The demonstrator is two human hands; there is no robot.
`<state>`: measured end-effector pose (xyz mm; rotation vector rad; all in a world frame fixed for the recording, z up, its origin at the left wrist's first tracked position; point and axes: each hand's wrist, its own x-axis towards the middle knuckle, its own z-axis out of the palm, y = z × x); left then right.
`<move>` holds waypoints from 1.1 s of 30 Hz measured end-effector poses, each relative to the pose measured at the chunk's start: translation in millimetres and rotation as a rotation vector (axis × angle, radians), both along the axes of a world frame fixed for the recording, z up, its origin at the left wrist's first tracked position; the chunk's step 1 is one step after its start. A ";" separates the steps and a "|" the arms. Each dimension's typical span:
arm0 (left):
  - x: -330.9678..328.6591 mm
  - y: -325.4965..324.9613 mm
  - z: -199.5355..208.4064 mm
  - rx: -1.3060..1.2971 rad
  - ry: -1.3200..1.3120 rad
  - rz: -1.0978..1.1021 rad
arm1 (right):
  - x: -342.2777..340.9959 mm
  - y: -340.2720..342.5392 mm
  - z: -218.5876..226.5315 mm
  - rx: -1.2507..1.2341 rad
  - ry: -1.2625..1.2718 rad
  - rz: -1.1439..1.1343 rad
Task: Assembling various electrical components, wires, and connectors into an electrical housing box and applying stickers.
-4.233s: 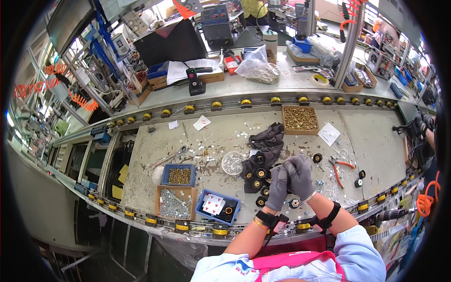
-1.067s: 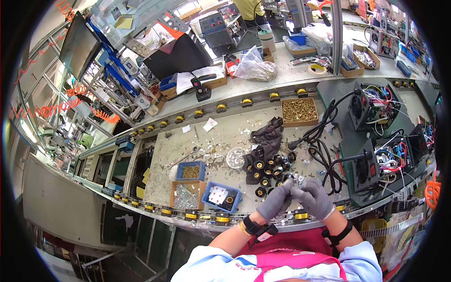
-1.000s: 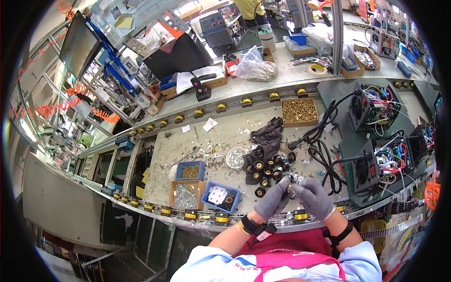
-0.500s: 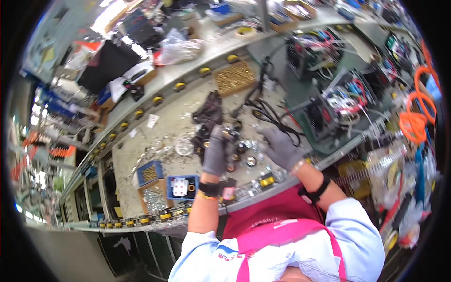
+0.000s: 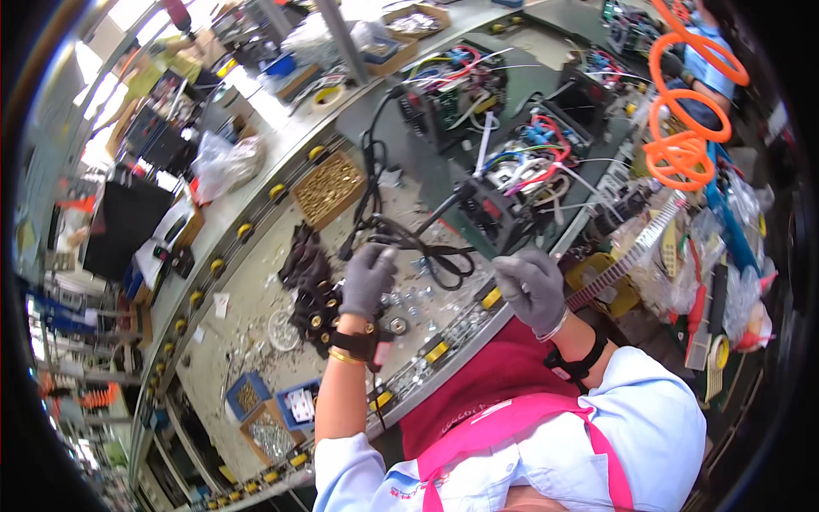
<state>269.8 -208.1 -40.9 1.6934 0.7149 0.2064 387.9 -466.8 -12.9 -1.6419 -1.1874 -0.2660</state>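
Observation:
My left hand (image 5: 367, 279), in a grey glove, is over the worktop beside a pile of black parts with brass-coloured ends (image 5: 312, 320). Its fingers are curled closed, and whatever they hold, if anything, is hidden. By the front edge of the bench, my right hand (image 5: 534, 292), also gloved in grey, has its fingers drawn together; I cannot make out anything in them. Beyond it, on a dark green board, stands an open electrical unit with coloured wires (image 5: 503, 200). A looped black cable (image 5: 439, 256) lies between the hands. A small round metal part (image 5: 397, 325) rests below my left hand.
A cardboard tray of brass pieces (image 5: 328, 189) stands behind the cable. Blue bins (image 5: 297, 405) and a box of silver screws (image 5: 271, 433) sit at the front left. Another wired unit (image 5: 456, 90) stands farther back. An orange coiled hose (image 5: 682, 128) hangs at right.
The view has swung to the right. My right hand has gone from spread fingers over the small parts to fingers drawn together near the wired unit. My left hand has moved off the black parts.

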 end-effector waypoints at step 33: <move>15.6 -11.9 33.0 -0.139 -0.140 0.132 | 88.2 -20.7 -58.5 0.015 0.151 -0.471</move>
